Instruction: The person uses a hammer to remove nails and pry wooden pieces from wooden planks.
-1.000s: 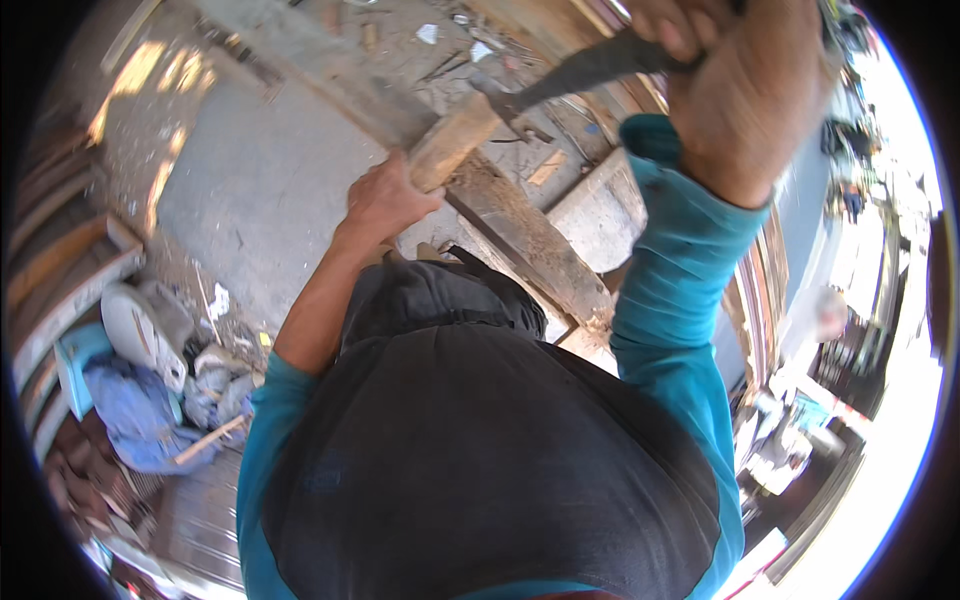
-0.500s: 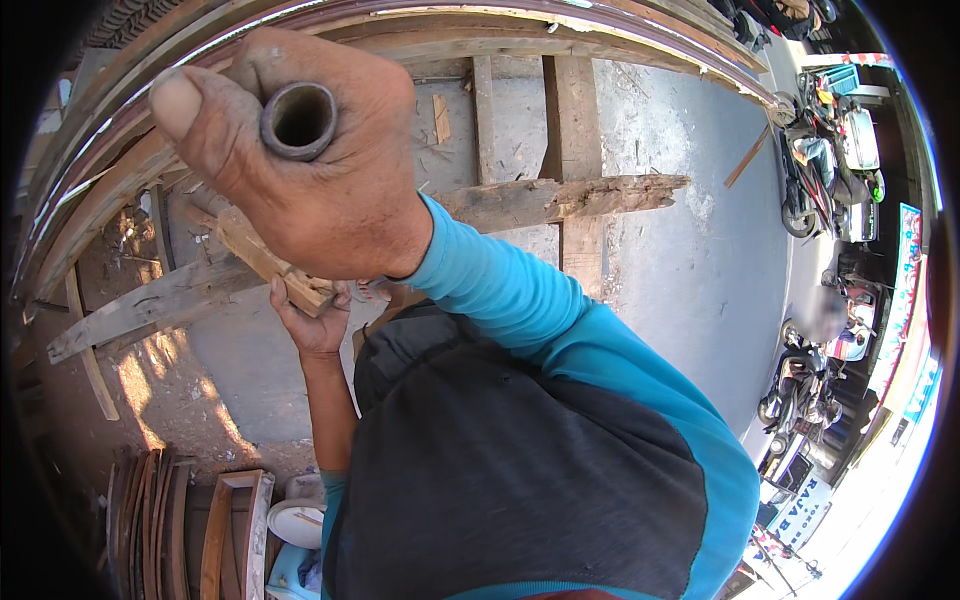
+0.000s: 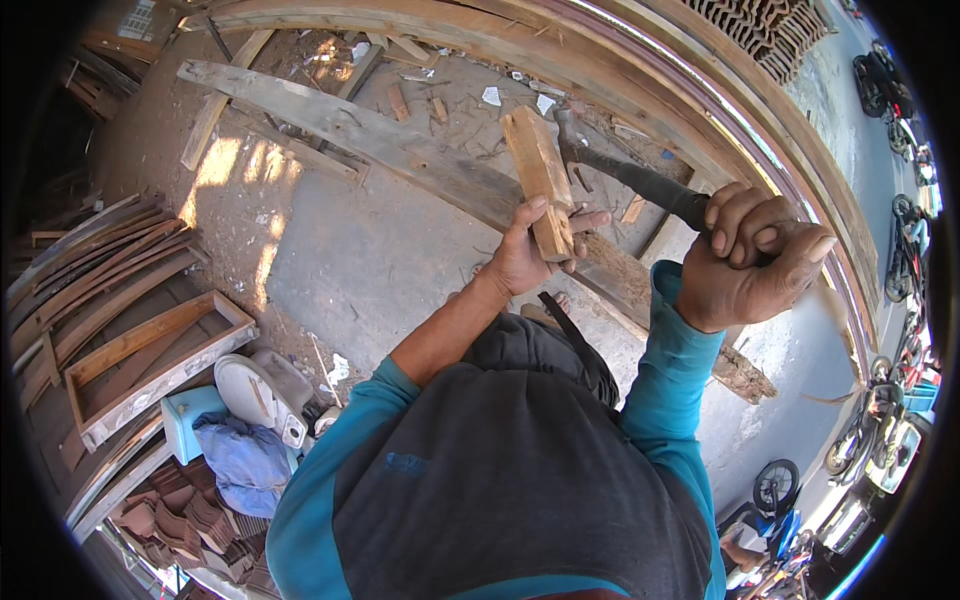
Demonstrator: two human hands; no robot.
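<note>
My left hand is closed around the lower end of a short, thick wooden block, holding it tilted in front of me. My right hand has its fingers wrapped round the dark tubular handle of a hammer. The hammer's head is beside the block's upper end, and a gap between the two cannot be judged. Beneath both hands runs a long weathered plank with a broken, splintered end.
Long timbers lie across the far side. At left are stacked curved boards, a wooden frame, a white toilet and a light blue container. Roof tiles sit lower left. Motorbikes stand at right.
My right hand has come down from high in front of the view, and the hammer now shows lengthwise. The view has turned left. My left hand still holds the wooden block.
</note>
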